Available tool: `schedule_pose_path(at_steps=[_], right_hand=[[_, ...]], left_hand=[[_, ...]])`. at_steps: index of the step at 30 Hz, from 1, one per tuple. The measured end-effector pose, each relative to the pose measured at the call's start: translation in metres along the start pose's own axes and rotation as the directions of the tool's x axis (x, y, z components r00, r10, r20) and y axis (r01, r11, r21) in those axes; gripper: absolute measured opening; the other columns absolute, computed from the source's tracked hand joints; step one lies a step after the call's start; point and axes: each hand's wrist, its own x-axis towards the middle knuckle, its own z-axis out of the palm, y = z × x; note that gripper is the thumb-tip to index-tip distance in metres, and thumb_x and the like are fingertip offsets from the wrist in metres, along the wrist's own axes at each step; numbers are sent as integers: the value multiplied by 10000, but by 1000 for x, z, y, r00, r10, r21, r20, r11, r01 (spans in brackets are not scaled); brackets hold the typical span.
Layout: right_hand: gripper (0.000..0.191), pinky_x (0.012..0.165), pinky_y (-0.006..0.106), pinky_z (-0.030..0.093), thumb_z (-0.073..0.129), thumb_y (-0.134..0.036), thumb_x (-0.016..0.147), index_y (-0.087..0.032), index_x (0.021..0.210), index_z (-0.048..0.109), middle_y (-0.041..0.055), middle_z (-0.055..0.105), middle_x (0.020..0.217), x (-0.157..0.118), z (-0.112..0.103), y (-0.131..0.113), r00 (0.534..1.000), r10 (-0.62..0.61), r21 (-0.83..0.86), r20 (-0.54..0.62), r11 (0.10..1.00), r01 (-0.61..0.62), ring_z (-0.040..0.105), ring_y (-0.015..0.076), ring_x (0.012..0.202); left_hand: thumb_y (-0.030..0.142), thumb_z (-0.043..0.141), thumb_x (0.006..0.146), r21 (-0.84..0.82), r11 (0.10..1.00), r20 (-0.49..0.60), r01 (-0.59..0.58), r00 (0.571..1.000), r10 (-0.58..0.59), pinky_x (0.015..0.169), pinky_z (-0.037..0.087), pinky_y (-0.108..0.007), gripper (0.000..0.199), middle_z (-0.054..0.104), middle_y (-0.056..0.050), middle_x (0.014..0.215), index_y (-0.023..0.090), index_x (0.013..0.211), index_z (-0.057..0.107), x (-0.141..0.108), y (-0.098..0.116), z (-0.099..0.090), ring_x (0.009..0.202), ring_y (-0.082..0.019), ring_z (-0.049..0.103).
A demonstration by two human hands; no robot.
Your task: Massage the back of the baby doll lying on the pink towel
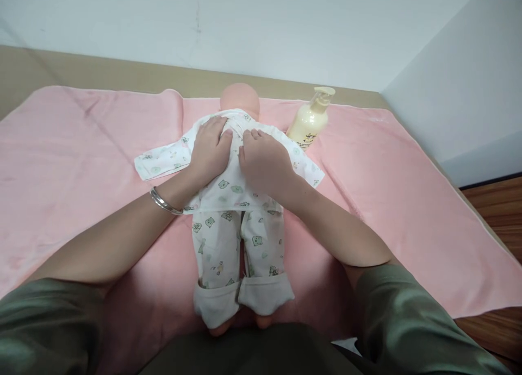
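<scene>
A bald baby doll (240, 98) lies stretched out with its head away from me; its face does not show. It wears a white printed shirt (228, 193) and matching trousers (218, 250) with turned-up cuffs. My left hand (212, 149) rests flat on the upper part of the shirt, fingers stretched toward the collar, a silver bangle at the wrist. Beside it, my right hand (267, 160) has its fingers bent against the shirt near the neck, where the cloth is creased. Its fingertips are partly hidden.
A pink blanket (408, 201) lies under the doll on a light wooden surface (122, 73). A cream pump bottle (309, 122) leans by the doll's sleeve on the right. White walls (261, 32) stand behind and at the right. Dark wood (495, 217) shows at the right edge.
</scene>
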Motion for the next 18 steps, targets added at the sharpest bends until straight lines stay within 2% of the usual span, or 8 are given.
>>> schedule_pose_path(at_steps=[3, 6, 8, 13, 18], right_hand=[[490, 1233, 472, 439, 297, -106, 1004, 3, 1395, 571, 218, 614, 1456, 14, 5, 10, 999, -16, 121, 32, 993, 12, 544, 306, 1419], [580, 1326, 482, 327, 288, -217, 1040, 24, 1550, 423, 203, 429, 1643, 28, 13, 21, 997, 52, 233, 62, 970, -65, 373, 290, 1569], [616, 1347, 479, 284, 305, -267, 1044, 32, 1578, 381, 202, 376, 1672, 32, 17, 25, 994, 89, 258, 55, 961, -100, 329, 293, 1593], [607, 1354, 450, 262, 323, -244, 1041, 37, 1575, 388, 209, 378, 1670, 30, 20, 24, 994, 104, 231, 36, 967, -110, 337, 299, 1588], [604, 1355, 459, 251, 324, -254, 1068, 76, 1573, 355, 247, 360, 1667, 31, 10, 27, 994, 9, 159, 111, 987, -26, 331, 321, 1589]], left_hand=[[357, 367, 976, -4, 1000, -1, -14, 1000, 14, 1317, 338, -493, 515, 606, -97, 1517, 212, 1400, 621, -1, 2, -1, 1466, -275, 513], [352, 364, 979, -13, 1000, 17, -25, 1000, 26, 1315, 332, -498, 500, 608, -100, 1511, 227, 1392, 617, 0, 2, -1, 1456, -278, 517], [348, 362, 980, -7, 1000, 22, -22, 1000, 23, 1316, 330, -484, 500, 607, -99, 1511, 226, 1394, 615, 0, 2, -2, 1454, -273, 519], [337, 365, 976, 39, 999, 27, -14, 1000, 13, 1326, 312, -475, 506, 604, -95, 1517, 211, 1386, 633, -2, 9, -4, 1471, -268, 504], [247, 371, 928, 83, 993, 73, -80, 995, 74, 1318, 325, -525, 516, 615, -89, 1514, 165, 1327, 687, -13, 22, -5, 1492, -294, 486]])
